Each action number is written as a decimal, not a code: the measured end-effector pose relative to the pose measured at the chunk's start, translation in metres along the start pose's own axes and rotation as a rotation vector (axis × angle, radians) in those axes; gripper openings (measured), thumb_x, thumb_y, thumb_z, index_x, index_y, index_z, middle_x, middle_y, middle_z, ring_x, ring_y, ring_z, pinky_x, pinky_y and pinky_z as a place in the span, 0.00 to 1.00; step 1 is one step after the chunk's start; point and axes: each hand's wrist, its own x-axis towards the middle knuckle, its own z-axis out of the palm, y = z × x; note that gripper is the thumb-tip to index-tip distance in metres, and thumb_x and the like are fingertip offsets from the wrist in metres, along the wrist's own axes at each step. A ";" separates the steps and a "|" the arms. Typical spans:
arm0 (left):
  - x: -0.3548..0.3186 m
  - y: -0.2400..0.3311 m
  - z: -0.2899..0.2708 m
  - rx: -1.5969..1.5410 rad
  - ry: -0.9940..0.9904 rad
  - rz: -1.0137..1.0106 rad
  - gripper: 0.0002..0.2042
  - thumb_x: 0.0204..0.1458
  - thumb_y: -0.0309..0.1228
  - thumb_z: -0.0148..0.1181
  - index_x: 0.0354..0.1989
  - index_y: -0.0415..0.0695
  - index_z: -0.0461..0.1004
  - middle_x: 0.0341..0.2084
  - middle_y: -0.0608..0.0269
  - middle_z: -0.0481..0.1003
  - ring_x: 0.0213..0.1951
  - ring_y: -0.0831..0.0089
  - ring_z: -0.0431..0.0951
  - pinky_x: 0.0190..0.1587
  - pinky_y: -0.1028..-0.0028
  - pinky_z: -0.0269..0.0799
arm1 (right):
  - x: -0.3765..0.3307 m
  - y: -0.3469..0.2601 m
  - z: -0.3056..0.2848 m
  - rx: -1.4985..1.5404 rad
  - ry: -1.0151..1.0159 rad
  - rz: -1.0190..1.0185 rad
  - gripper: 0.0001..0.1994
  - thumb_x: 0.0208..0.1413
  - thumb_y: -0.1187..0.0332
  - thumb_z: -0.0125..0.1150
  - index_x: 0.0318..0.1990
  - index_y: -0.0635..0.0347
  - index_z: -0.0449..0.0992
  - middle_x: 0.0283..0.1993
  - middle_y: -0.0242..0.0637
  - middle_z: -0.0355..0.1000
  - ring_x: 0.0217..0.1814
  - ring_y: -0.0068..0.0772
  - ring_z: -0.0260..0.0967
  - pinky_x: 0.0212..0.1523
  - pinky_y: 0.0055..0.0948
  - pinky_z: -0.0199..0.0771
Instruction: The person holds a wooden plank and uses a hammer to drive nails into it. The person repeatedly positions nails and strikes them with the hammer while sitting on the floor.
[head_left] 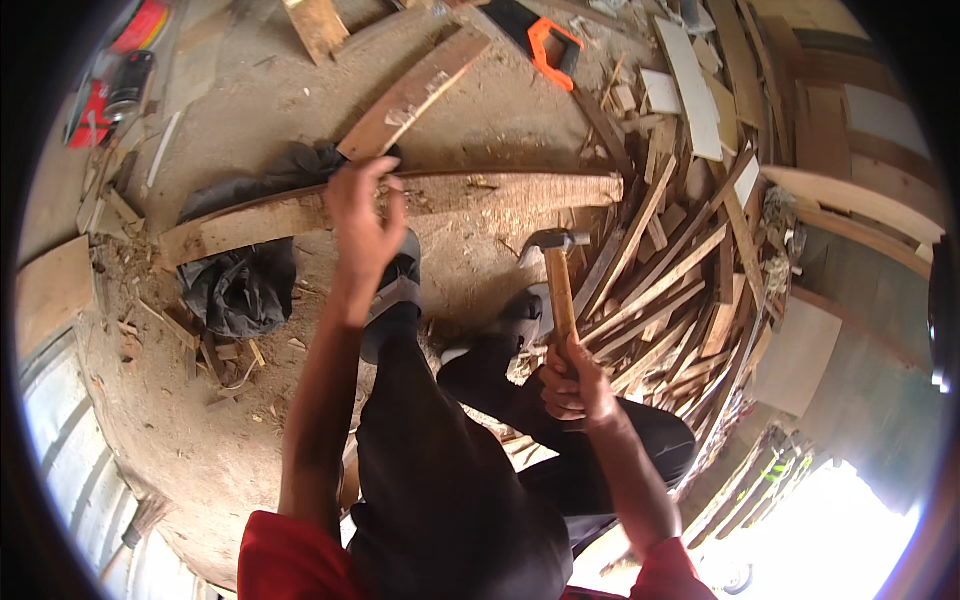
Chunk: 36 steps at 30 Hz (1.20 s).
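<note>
Hammer (pixel 562 290) at the ready, left hand (pixel 365 215) at the long plank (pixel 460 196)

Working from a distance, I judge the step in hand to be steadying or checking the wood, with the hammer not striking anything. My right hand (pixel 578 385) has its fingers wrapped around the wooden handle; the steel head sits up, apart from the plank and near the scrap wood (pixel 690 290). My left fingers are loosely curled, thumb apart, and I see nothing grasped in them; I cannot tell whether they touch the plank.

The long plank lies crosswise in front of my feet, its left part over a black bag (pixel 245 290) on the floor (pixel 170 420). A shorter board (pixel 415 95) points away from its far side, just beyond my left hand. To me, the next move calls for a settled plank, a firm hammer grip and left fingers clear of the steel.
</note>
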 end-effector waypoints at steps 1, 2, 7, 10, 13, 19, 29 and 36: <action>-0.008 0.021 0.003 -0.160 -0.228 0.067 0.12 0.53 0.25 0.59 0.46 0.45 0.77 0.40 0.57 0.79 0.45 0.59 0.79 0.53 0.58 0.70 | -0.007 -0.007 -0.004 -0.029 0.004 0.053 0.24 0.71 0.39 0.39 0.32 0.48 0.60 0.17 0.19 0.48 0.10 0.12 0.38 0.07 0.18 0.41; -0.015 0.037 0.005 -0.316 -0.447 0.133 0.12 0.53 0.25 0.59 0.47 0.44 0.77 0.43 0.56 0.79 0.48 0.60 0.79 0.56 0.57 0.70 | -0.016 -0.018 0.001 -0.039 0.058 0.122 0.24 0.71 0.39 0.39 0.32 0.48 0.60 0.17 0.19 0.48 0.10 0.11 0.39 0.06 0.18 0.40; -0.050 0.072 0.035 -0.802 -0.936 -0.293 0.10 0.60 0.28 0.58 0.48 0.39 0.77 0.40 0.54 0.80 0.41 0.59 0.82 0.47 0.62 0.76 | -0.046 -0.084 0.038 -0.103 0.121 0.297 0.25 0.72 0.41 0.38 0.30 0.50 0.59 0.16 0.18 0.48 0.09 0.10 0.41 0.05 0.16 0.42; -0.030 0.076 0.040 -0.595 -1.140 -0.231 0.11 0.63 0.29 0.58 0.49 0.37 0.76 0.35 0.51 0.80 0.36 0.58 0.82 0.40 0.65 0.78 | -0.045 -0.104 0.053 -0.138 0.215 0.343 0.25 0.72 0.40 0.39 0.30 0.50 0.60 0.16 0.19 0.47 0.09 0.09 0.41 0.06 0.15 0.42; -0.045 0.074 0.043 -0.573 -0.988 -0.146 0.09 0.64 0.29 0.56 0.45 0.35 0.75 0.31 0.49 0.80 0.33 0.59 0.82 0.33 0.65 0.76 | -0.026 -0.119 0.056 -0.308 0.220 0.335 0.25 0.71 0.39 0.39 0.31 0.50 0.60 0.16 0.19 0.47 0.09 0.09 0.41 0.06 0.16 0.43; -0.045 0.071 0.015 -0.681 -0.996 -0.587 0.07 0.67 0.27 0.52 0.43 0.35 0.70 0.25 0.61 0.72 0.28 0.73 0.74 0.33 0.71 0.72 | 0.014 -0.063 0.027 -0.495 0.043 0.099 0.30 0.69 0.35 0.39 0.31 0.54 0.61 0.18 0.25 0.51 0.10 0.16 0.45 0.08 0.22 0.47; -0.055 0.073 0.032 -1.259 -1.301 -0.988 0.18 0.72 0.41 0.43 0.31 0.43 0.66 0.24 0.67 0.69 0.27 0.76 0.72 0.29 0.75 0.65 | 0.031 -0.022 -0.071 0.250 -0.343 0.199 0.32 0.67 0.31 0.31 0.37 0.54 0.63 0.14 0.23 0.49 0.09 0.14 0.42 0.04 0.19 0.40; -0.056 0.066 0.005 -0.486 -1.487 -0.448 0.16 0.68 0.41 0.54 0.41 0.37 0.74 0.31 0.53 0.77 0.33 0.69 0.77 0.37 0.71 0.73 | 0.034 -0.036 -0.095 0.431 -0.324 -0.001 0.31 0.68 0.32 0.32 0.33 0.53 0.61 0.14 0.27 0.51 0.07 0.16 0.42 0.03 0.19 0.39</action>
